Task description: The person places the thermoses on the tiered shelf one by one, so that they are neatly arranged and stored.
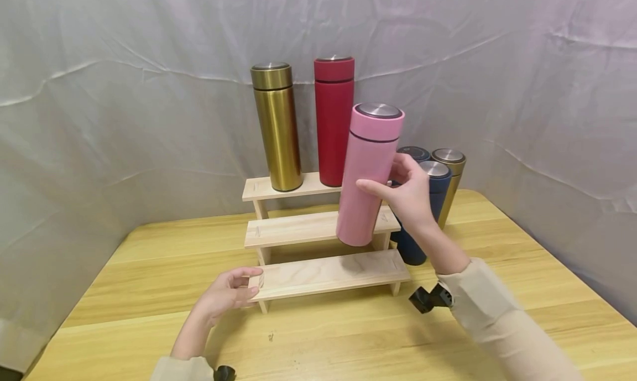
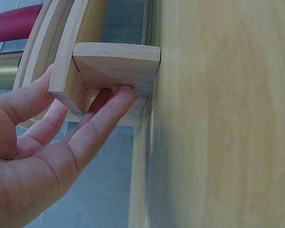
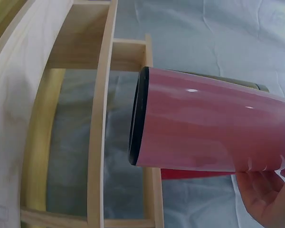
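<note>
My right grip (image 1: 412, 196) is clamping round the pink flask (image 1: 367, 165), whose base is hanging below it; my left grip (image 1: 226, 293) is pinching the wooden rack (image 1: 333, 274). I'm expecting a stiff, slick, fairly weighty body, best held mid-height.

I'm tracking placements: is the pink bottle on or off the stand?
Off: the right hand holds the pink bottle, and the right wrist view shows a gap between its base and the middle shelf.

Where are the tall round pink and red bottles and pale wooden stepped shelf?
Tall round pink bottle (image 1: 369, 164), head view: body's middle.
Tall round red bottle (image 1: 332, 125), head view: body's middle.
Pale wooden stepped shelf (image 1: 301, 226), head view: middle board's top.
</note>
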`<state>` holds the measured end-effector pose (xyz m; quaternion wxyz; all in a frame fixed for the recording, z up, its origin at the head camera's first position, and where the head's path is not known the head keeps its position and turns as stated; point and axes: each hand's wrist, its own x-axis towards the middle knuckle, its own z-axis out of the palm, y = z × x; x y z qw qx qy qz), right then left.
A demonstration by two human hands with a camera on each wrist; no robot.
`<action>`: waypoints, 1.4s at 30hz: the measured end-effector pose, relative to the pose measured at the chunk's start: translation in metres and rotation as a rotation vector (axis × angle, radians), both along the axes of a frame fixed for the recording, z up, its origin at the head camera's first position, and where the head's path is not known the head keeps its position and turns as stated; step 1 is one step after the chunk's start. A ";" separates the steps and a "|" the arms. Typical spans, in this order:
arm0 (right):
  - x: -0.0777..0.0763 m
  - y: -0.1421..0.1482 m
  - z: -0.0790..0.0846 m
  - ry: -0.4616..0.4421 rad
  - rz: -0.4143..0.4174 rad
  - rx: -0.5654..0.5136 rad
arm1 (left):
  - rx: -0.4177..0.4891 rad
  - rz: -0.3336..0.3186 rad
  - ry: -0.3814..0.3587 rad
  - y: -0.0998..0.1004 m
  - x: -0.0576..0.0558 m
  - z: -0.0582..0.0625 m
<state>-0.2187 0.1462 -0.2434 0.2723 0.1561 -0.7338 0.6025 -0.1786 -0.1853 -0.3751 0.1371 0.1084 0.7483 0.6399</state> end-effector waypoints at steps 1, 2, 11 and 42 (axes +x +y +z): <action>-0.001 -0.002 0.000 0.005 0.007 -0.001 | 0.000 0.000 -0.001 0.000 0.000 0.000; -0.002 -0.005 0.000 0.009 0.013 -0.002 | 0.001 -0.001 -0.001 0.000 0.000 0.000; -0.007 -0.026 0.000 0.031 0.055 -0.013 | 0.004 -0.007 0.006 0.001 0.000 0.000; -0.048 -0.101 -0.015 0.079 0.120 -0.121 | 0.008 0.000 -0.008 -0.001 -0.002 -0.003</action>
